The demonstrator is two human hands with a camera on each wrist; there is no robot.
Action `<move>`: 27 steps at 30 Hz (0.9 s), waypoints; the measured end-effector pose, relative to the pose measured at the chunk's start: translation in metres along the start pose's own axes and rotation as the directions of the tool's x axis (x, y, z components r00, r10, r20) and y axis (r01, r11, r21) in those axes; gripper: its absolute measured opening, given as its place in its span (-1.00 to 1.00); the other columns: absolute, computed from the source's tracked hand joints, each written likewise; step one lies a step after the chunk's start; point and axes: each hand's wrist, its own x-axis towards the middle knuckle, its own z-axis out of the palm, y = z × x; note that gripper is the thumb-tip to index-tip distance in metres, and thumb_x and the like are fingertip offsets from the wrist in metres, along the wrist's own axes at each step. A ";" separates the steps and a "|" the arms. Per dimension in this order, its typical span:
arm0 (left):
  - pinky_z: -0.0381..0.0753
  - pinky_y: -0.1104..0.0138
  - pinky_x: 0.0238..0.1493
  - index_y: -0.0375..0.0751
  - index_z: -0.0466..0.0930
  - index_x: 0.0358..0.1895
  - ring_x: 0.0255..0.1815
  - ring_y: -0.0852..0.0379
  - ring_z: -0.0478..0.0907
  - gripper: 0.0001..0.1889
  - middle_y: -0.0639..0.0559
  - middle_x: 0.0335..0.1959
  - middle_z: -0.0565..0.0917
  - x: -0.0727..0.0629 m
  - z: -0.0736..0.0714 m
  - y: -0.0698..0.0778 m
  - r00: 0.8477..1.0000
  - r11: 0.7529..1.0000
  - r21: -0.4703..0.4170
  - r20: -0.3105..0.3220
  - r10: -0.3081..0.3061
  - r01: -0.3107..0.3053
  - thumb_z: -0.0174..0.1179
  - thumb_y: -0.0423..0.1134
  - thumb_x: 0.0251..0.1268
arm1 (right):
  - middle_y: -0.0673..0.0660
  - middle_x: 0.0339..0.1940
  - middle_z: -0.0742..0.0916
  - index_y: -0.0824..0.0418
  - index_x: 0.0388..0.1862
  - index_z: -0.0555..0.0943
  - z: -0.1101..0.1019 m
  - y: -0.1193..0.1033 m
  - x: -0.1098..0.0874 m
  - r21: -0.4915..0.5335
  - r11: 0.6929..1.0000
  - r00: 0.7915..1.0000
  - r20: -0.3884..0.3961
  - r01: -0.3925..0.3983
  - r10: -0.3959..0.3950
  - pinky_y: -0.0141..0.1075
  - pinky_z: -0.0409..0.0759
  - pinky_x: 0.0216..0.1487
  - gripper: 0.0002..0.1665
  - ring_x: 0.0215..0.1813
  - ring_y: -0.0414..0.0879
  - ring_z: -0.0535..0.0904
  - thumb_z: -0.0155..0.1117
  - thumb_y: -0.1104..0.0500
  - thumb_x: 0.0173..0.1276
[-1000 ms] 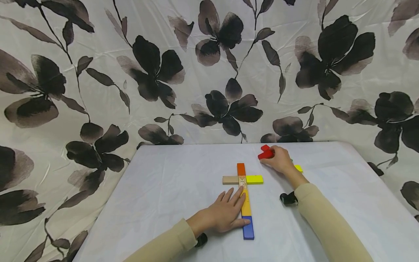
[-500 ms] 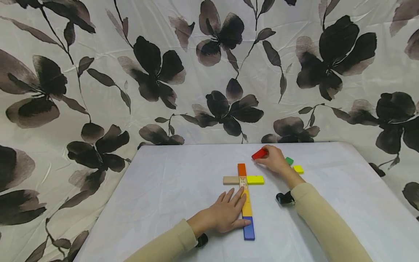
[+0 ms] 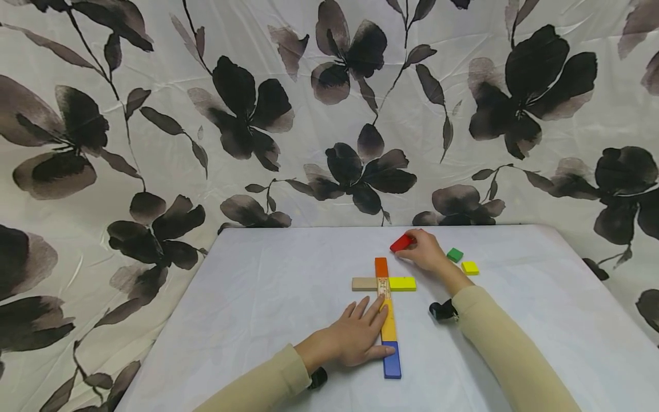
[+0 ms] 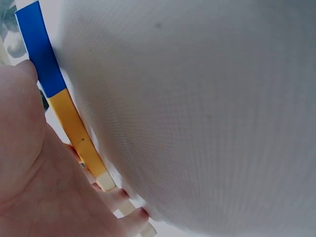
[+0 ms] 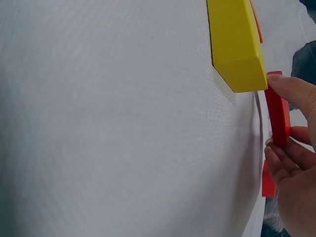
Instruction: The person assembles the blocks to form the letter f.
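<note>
In the head view, flat coloured blocks form a cross on the white table. Its upright runs from a blue block [image 3: 392, 366] through an orange-yellow block [image 3: 389, 329] and a printed wooden piece [image 3: 383, 286] to an orange block [image 3: 381, 267]. A tan block [image 3: 364, 284] and a yellow block [image 3: 403, 284] make the arms. My left hand [image 3: 347, 337] rests flat with its fingers spread, fingertips and thumb on the upright. Beyond the cross, my right hand [image 3: 427, 252] pinches a red block [image 5: 278, 111] between thumb and fingers. Another red block [image 5: 268, 180] shows behind those fingers.
Right of my right hand lie a green block [image 3: 455, 254] and a small yellow block [image 3: 471, 268]. A black wrist camera [image 3: 443, 311] hangs under the right forearm. Behind the far table edge [image 3: 309, 228] hangs a flower-printed cloth [image 3: 298, 126].
My right hand has moved left with the red block, uncovering the green and small yellow blocks. The other red block has become mostly hidden behind the hand. The left hand has stayed put.
</note>
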 end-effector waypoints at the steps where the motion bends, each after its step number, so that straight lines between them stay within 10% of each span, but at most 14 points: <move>1: 0.03 -0.13 0.57 -0.10 -0.14 0.69 0.69 -0.20 -0.16 -0.03 -0.06 0.72 -0.27 0.000 0.000 0.000 1.000 1.000 0.002 -0.001 0.001 -0.001 -0.37 0.51 0.47 | 0.37 0.18 0.63 0.45 0.39 0.43 0.000 0.000 0.000 -0.003 1.000 1.000 0.003 0.001 -0.001 0.01 0.58 0.25 -0.22 0.10 0.18 0.56 0.51 0.14 0.31; 27: 0.03 -0.13 0.58 -0.09 -0.13 0.69 0.69 -0.19 -0.16 -0.02 -0.04 0.72 -0.28 0.001 0.001 0.000 1.000 1.000 -0.010 -0.003 -0.003 0.003 -0.36 0.52 0.45 | 0.36 0.27 0.63 0.41 0.40 0.46 0.014 -0.013 0.007 -0.066 0.998 0.999 0.037 -0.015 0.017 0.06 0.51 0.33 -0.23 0.16 0.20 0.53 0.50 0.10 0.33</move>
